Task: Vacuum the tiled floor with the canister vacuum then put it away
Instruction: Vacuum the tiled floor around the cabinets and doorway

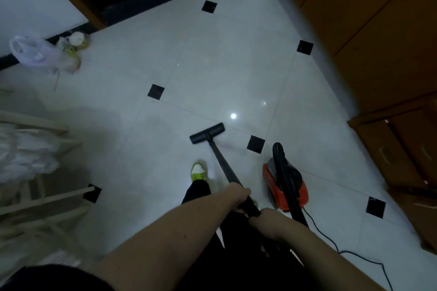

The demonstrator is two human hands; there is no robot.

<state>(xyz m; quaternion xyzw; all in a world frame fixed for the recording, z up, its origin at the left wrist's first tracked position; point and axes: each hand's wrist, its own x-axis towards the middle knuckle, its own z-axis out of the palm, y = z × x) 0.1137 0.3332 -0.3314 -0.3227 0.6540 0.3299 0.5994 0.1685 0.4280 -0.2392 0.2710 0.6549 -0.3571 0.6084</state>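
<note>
a: how's the grip? 
b: both hands are wrapped round the black wand (pixel 224 168). the left hand (pixel 238 196) curls round it higher up the tube, and the right hand (pixel 264 217) holds it just behind, at the near end where the hose (pixel 287 186) joins.

a: where does the wand reach? 
b: it slants forward and left to the floor head (pixel 207 133), which lies flat on the white tiled floor (pixel 212 66), beside a small black diamond inset.

a: and the canister? 
b: the red canister vacuum (pixel 283 186) sits on the floor to the right of the wand, near the right hand. its black hose loops up over its top and back toward the hands. a thin black cord (pixel 350 253) trails off along the tiles to the lower right.

a: anything else near? 
b: one foot in a green and white shoe (pixel 199 170) stands just left of the wand. wooden cabinets (pixel 378 42) line the right side, and plastic bags (pixel 35 53) lie by the wall at far left.
</note>
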